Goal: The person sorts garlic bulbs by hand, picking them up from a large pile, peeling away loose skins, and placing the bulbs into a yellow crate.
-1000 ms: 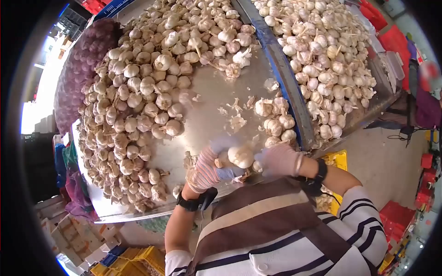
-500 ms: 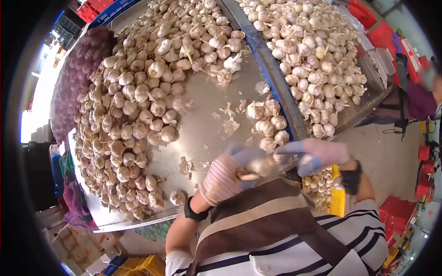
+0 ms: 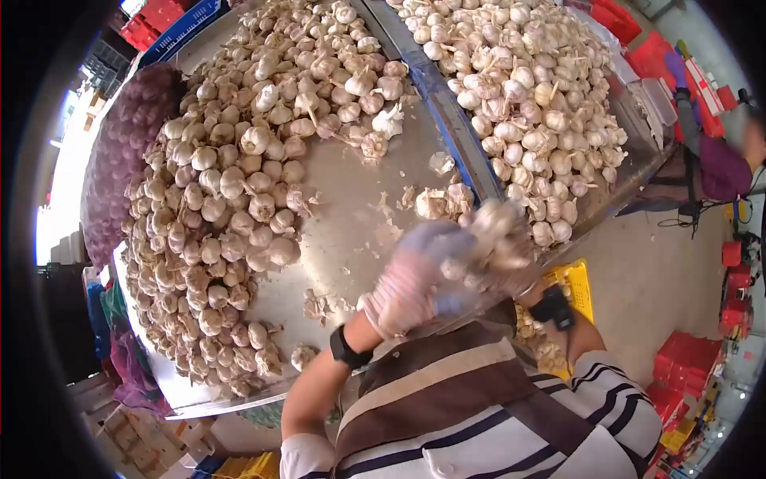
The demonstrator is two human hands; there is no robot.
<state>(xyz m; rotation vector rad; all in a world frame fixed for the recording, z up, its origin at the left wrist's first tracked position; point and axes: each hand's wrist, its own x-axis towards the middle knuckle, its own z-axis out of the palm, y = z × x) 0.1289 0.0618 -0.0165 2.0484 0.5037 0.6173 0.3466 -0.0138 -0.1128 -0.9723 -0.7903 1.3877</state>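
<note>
Several garlic bulbs, blurred by motion, are bunched between my two hands at the table's near edge. My left hand, in a striped glove with bluish fingers, curls against them from the left. On the other side my right hand cups the bunch from below and right, its fingers mostly hidden behind the bulbs. A few more garlic bulbs lie just beyond, beside the blue-edged divider. Loose papery skins are scattered on the metal tabletop.
A large garlic heap covers the table's left side, and another heap lies beyond the divider. A full purple net sack stands at far left. Below my right wrist is a yellow crate holding garlic. Another person's purple sleeve shows at right.
My hands have come together around several bulbs from the small group by the divider, leaving fewer there. My right hand moved left and lower behind them. The view shifted slightly.
</note>
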